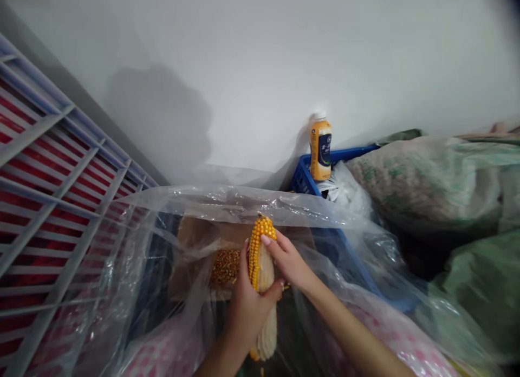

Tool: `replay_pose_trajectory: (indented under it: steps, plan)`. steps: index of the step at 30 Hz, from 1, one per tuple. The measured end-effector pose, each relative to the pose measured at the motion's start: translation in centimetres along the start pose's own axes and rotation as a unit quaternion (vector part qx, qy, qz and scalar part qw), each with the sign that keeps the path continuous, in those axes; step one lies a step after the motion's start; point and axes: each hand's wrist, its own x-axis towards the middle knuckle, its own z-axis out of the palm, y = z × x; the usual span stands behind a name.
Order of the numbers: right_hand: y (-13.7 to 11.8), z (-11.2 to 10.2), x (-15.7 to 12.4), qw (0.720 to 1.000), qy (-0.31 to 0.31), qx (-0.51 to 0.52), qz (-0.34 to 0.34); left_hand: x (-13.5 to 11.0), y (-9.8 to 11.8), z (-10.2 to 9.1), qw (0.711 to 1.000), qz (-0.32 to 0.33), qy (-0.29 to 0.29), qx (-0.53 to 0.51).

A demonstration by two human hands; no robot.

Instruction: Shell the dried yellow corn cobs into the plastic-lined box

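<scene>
An ear of corn [266,268] is held nearly upright between my two hands. Yellow kernels cover its tip and left side, while a pale strip of bare cob runs down the front. My left hand [254,301] wraps around its middle from the left, thumb across the bare part. Close to the tip, my right hand [290,260] grips the right side, with its thumb pressed on the kernels. Loose corn kernels [225,266] lie in a pile below and behind, on brown cardboard [190,241] inside clear plastic sheeting [227,198].
A slatted plastic crate [77,187] with red contents stands at the left. To the right, an orange bottle [320,149] stands at a blue basket [303,176]. Stuffed woven sacks [430,182] fill the far right. A pale wall [260,68] rises behind.
</scene>
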Motion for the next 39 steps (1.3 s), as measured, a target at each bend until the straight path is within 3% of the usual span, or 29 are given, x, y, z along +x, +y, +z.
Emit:
replay_pose_trajectory:
  steps: [7, 14, 21, 28, 33, 39]
  plan:
    - [-0.9, 0.7, 0.0, 0.996, 0.059, 0.008, 0.069, -0.1, -0.6, 0.4, 1.0, -0.008, -0.006, 0.015]
    - [-0.4, 0.2, 0.1, 1.0, 0.013, 0.006, 0.012, 0.0, -0.2, 0.1, 1.0, -0.004, 0.004, -0.015]
    - [-0.9, 0.4, 0.2, 0.991, 0.051, 0.056, 0.112, 0.1, -0.8, 0.6, 1.0, 0.01, 0.009, 0.011]
    - [-0.6, 0.3, 0.0, 0.994, 0.037, 0.078, 0.062, 0.0, -0.3, 0.3, 0.999, 0.006, 0.026, 0.038]
    - [-0.3, 0.4, -0.1, 0.988, 0.056, 0.114, 0.09, -0.1, -0.6, 0.3, 0.996, 0.024, 0.012, 0.081]
    - [0.2, 0.6, -0.1, 0.98, 0.081, 0.168, 0.067, 0.0, -0.6, 0.4, 0.997, 0.03, 0.007, 0.074]
